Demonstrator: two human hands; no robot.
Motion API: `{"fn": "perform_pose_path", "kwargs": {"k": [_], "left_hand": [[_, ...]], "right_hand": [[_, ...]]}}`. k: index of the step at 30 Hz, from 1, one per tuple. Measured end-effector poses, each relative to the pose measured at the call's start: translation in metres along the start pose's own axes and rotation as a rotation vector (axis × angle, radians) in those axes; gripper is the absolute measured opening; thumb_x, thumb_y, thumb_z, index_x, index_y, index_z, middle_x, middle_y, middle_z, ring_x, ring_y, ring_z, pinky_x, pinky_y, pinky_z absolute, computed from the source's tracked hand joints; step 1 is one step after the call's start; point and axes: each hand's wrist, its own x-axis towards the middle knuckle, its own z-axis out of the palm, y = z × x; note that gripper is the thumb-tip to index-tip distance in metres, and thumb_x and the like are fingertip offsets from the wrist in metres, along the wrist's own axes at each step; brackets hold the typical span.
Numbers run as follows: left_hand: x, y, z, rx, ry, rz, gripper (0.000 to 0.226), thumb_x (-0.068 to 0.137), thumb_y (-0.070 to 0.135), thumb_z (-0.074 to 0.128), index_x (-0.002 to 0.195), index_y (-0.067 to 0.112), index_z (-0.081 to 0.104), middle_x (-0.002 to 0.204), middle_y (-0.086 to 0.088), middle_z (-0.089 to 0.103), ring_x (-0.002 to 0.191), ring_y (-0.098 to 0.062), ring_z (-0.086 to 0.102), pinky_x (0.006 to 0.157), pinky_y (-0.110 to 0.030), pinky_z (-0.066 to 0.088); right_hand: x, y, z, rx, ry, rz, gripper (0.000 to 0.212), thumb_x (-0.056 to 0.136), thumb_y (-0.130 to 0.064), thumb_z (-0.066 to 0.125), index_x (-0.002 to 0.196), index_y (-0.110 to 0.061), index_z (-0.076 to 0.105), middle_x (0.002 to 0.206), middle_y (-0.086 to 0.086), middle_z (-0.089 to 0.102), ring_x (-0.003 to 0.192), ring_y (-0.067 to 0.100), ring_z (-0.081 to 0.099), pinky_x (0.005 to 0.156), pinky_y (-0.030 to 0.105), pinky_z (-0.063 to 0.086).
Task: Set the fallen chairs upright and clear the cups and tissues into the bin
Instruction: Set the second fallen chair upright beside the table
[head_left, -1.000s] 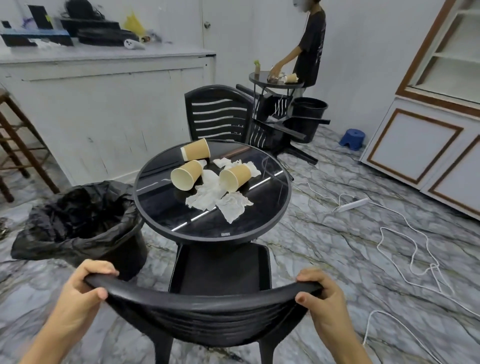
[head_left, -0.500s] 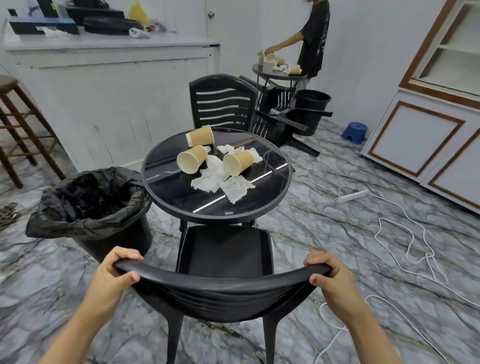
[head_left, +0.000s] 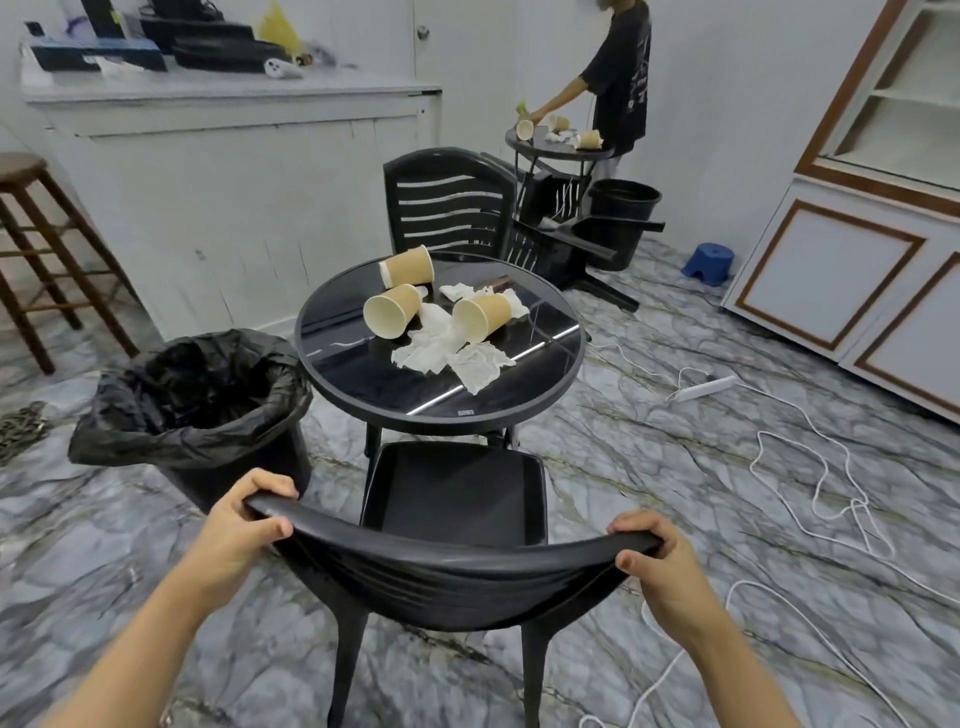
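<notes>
Two hands on one chair: left hand (head_left: 236, 527) and right hand (head_left: 655, 558) clamped on the ends of the curved top rail of the near chair (head_left: 452, 519), low in the frame, fingers curled over the rail, thumbs underneath. Stood upright on its legs, seat facing the round table (head_left: 363, 384) at frame centre and just short of its rim.

On the tabletop, lay three paper cups, all on their sides: far cup (head_left: 407, 266) toward the upper edge of the table, left cup (head_left: 392, 310) with its mouth toward the camera, right cup (head_left: 480, 316) likewise open toward the camera. Beneath and between the cups, spread crumpled tissues (head_left: 452, 353), touching the left and right cups.

Left of the table, just beside it, stood the bin (head_left: 197, 410), lined with a black bag, mouth open.

Beyond the table, upper centre, stood a second chair (head_left: 449, 208) upright, back toward the wall. To its right lay a fallen chair (head_left: 566, 249) on its side on the marble floor.

In the upper right, stood another person (head_left: 618, 83) at a second small table (head_left: 558, 150) with more cups on it. At the left edge, a wooden stool (head_left: 31, 249); on the floor at right, a white cable (head_left: 821, 467).
</notes>
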Motion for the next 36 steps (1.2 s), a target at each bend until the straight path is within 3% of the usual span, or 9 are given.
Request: {"fn": "perform_pose_path", "kwargs": {"k": [13, 15, 16, 19, 22, 25, 28, 33, 36], "left_hand": [[-0.019, -0.005, 0.006, 0.006, 0.045, 0.006, 0.063, 0.018, 0.053, 0.090, 0.069, 0.024, 0.067, 0.087, -0.006, 0.058, 0.073, -0.004, 0.064, 0.062, -0.016, 0.052], [-0.019, -0.004, 0.006, 0.017, 0.051, 0.007, 0.063, 0.019, 0.054, 0.090, 0.070, 0.024, 0.067, 0.090, -0.008, 0.056, 0.075, -0.004, 0.063, 0.063, -0.015, 0.052], [-0.020, -0.004, 0.007, 0.026, 0.054, 0.004, 0.064, 0.020, 0.054, 0.090, 0.071, 0.024, 0.067, 0.092, -0.008, 0.057, 0.077, -0.004, 0.064, 0.064, -0.015, 0.052], [-0.023, 0.000, 0.007, 0.076, 0.052, -0.019, 0.065, 0.025, 0.055, 0.089, 0.079, 0.026, 0.068, 0.100, -0.007, 0.060, 0.088, -0.006, 0.064, 0.071, -0.016, 0.053], [-0.030, 0.007, 0.007, 0.166, 0.068, -0.063, 0.079, 0.031, 0.059, 0.086, 0.100, 0.027, 0.063, 0.113, -0.002, 0.062, 0.106, -0.010, 0.058, 0.081, -0.023, 0.052], [-0.042, 0.014, 0.012, 0.256, 0.109, -0.107, 0.078, 0.047, 0.052, 0.081, 0.117, 0.032, 0.053, 0.124, 0.008, 0.057, 0.109, -0.002, 0.057, 0.081, -0.023, 0.050], [-0.055, 0.018, 0.021, 0.303, 0.208, -0.119, 0.061, 0.068, 0.037, 0.078, 0.122, 0.035, 0.049, 0.125, 0.015, 0.053, 0.102, 0.012, 0.055, 0.087, -0.020, 0.050], [-0.090, 0.011, 0.026, 0.607, 0.349, -0.124, 0.062, 0.078, 0.025, 0.070, 0.132, 0.034, 0.041, 0.129, 0.020, 0.042, 0.118, 0.001, 0.041, 0.100, -0.028, 0.033], [-0.123, -0.003, 0.017, 0.792, 0.425, -0.228, 0.052, 0.081, 0.028, 0.067, 0.127, 0.032, 0.042, 0.130, 0.014, 0.041, 0.120, -0.006, 0.038, 0.101, -0.028, 0.032]], "right_hand": [[-0.002, 0.000, -0.003, -0.066, 0.020, 0.028, 0.040, 0.062, 0.018, 0.066, 0.059, -0.022, 0.071, 0.069, -0.004, 0.066, 0.064, 0.009, 0.061, 0.058, 0.018, 0.051], [-0.004, -0.004, -0.002, -0.085, 0.009, 0.041, 0.028, 0.046, -0.006, 0.089, 0.062, -0.021, 0.071, 0.075, -0.002, 0.065, 0.066, 0.008, 0.062, 0.059, 0.018, 0.051], [-0.005, -0.005, -0.003, -0.111, 0.004, 0.055, 0.039, 0.033, -0.024, 0.095, 0.064, -0.020, 0.071, 0.077, -0.003, 0.066, 0.068, 0.008, 0.062, 0.060, 0.018, 0.052], [-0.011, -0.017, 0.000, -0.216, 0.006, 0.117, 0.067, 0.020, -0.053, 0.091, 0.073, -0.016, 0.070, 0.096, -0.002, 0.068, 0.082, 0.006, 0.065, 0.067, 0.021, 0.054], [-0.019, -0.043, 0.003, -0.482, -0.070, 0.155, 0.071, 0.027, -0.064, 0.084, 0.088, -0.032, 0.069, 0.116, -0.009, 0.062, 0.102, -0.001, 0.058, 0.088, 0.030, 0.045], [-0.022, -0.075, 0.019, -0.788, -0.085, 0.029, 0.049, 0.058, -0.034, 0.085, 0.096, -0.052, 0.059, 0.115, -0.027, 0.056, 0.112, -0.004, 0.047, 0.096, 0.025, 0.033], [-0.026, -0.093, 0.065, -0.769, -0.045, -0.339, 0.045, 0.074, -0.010, 0.075, 0.094, -0.048, 0.059, 0.105, -0.023, 0.062, 0.105, -0.005, 0.054, 0.088, 0.008, 0.038], [-0.039, -0.064, 0.164, -0.817, -0.733, -0.417, 0.032, 0.075, -0.042, 0.060, 0.107, -0.045, 0.052, 0.108, -0.023, 0.061, 0.106, -0.004, 0.052, 0.089, 0.013, 0.037], [-0.038, -0.032, 0.200, -1.037, -0.893, -0.680, 0.037, 0.077, -0.045, 0.052, 0.114, -0.045, 0.049, 0.112, -0.020, 0.060, 0.109, -0.004, 0.043, 0.096, 0.024, 0.034]]}}
